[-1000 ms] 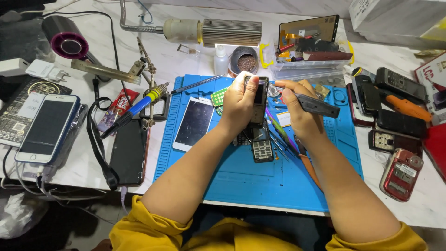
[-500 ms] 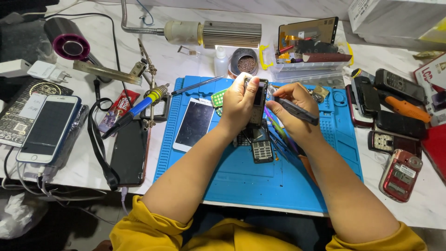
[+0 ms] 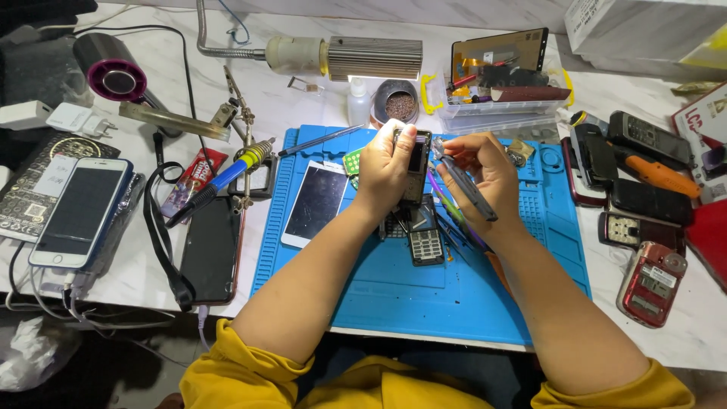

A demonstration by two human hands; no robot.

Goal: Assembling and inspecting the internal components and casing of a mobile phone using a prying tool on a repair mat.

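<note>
I'm looking down on a white marble-patterned bench with one blue work mat spread across its middle. The left hand is wrapped tight around a small dark phone body, held upright above the far part of the mat, thumb on one long edge and fingers on the other. The right hand is pinched shut around a thin dark tool, its tip resting close against the top right corner of the phone body; whether it actually touches, I can't quite tell from here.

The phone body is narrow and black, with a small screen window near its top and bright metal showing along its upper edge.

Just below the grip, one small keypad phone lies flat on the mat. Left of the grip lies one white-framed screen panel, with one small green board between the two. Further left, off the mat, I count two smartphones: a black one and a light blue one, plus one blue-and-yellow soldering iron. Beyond the grip stands one round tin and one clear plastic tray of bits. Right of the grip, off the mat, sit about six old handsets, among them one red phone and one orange-handled tool.
</note>
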